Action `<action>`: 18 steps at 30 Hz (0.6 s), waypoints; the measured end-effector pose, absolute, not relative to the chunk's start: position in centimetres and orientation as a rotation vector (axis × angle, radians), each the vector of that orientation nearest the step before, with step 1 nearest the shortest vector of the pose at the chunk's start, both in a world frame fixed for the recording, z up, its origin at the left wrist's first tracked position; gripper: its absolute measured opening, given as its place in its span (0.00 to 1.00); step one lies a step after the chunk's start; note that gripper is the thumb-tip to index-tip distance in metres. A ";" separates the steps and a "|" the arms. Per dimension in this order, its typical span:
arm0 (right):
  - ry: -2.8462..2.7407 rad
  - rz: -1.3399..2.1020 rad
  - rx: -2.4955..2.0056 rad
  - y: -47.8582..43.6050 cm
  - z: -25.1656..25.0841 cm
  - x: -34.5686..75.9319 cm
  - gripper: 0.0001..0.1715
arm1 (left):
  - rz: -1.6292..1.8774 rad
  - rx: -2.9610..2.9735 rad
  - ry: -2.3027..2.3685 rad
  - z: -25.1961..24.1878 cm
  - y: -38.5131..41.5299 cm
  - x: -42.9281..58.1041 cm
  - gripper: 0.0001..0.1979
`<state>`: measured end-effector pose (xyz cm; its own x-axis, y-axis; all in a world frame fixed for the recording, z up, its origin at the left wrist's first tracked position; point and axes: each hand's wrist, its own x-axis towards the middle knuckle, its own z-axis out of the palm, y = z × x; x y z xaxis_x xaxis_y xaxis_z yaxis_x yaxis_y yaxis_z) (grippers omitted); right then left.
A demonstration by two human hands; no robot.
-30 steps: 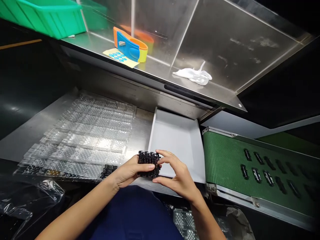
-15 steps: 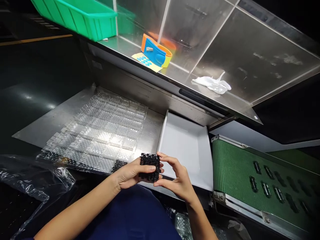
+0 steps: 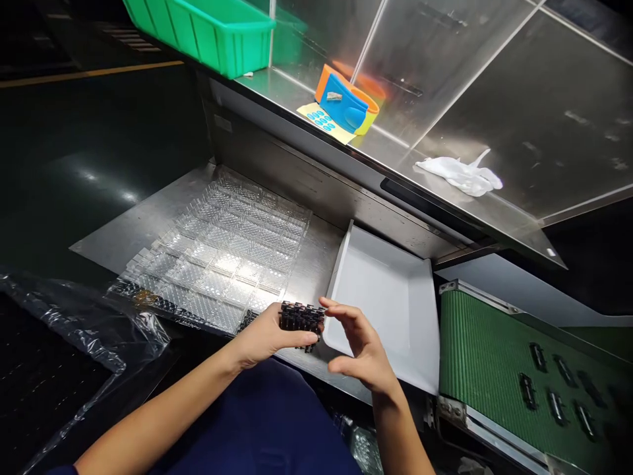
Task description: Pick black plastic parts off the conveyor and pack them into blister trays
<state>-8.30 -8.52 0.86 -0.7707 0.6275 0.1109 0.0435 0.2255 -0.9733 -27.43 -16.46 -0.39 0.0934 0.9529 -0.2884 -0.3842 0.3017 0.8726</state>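
My left hand [image 3: 264, 336] grips a bundle of small black plastic parts [image 3: 301, 318] at the front edge of the steel bench. My right hand [image 3: 359, 348] hovers just to the right of the bundle with its fingers curled and apart; its fingertips are near the bundle's right end and hold nothing that I can see. A stack of clear blister trays [image 3: 225, 257] lies to the left. A white tray [image 3: 390, 300] sits right behind my hands. More black parts [image 3: 556, 404] ride on the green conveyor belt [image 3: 489, 359] at the right.
Above the bench, a steel shelf [image 3: 435, 86] carries a green bin [image 3: 208, 26], an orange and blue tool [image 3: 346, 102] on a yellow sheet, and a white glove [image 3: 465, 173]. Clear plastic film [image 3: 84, 323] lies crumpled at the lower left.
The view has swung left and down. My right hand has come off the black bundle and opened, while my left hand keeps hold of it and has tilted it flatter.
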 end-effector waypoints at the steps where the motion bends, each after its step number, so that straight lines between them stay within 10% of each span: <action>1: -1.990 1.552 -0.656 -8.6 1.1 -8.6 0.31 | 1.136 0.801 1.080 -0.3 -16.5 -27.6 0.15; 9: -2.073 1.302 -0.803 -9.3 2.9 -11.5 0.04 | 1.118 1.118 1.217 0.0 -16.7 -28.0 0.15; 18: -2.110 1.393 -0.777 -9.2 2.6 -11.3 0.07 | 1.090 1.170 1.223 -0.6 -16.8 -27.7 0.07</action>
<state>-11.25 -9.16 2.63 -0.7168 0.6915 0.0896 0.1895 0.3168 -0.9294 -27.67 -16.84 -0.61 0.0545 0.9936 -0.0991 0.0149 0.0984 0.9950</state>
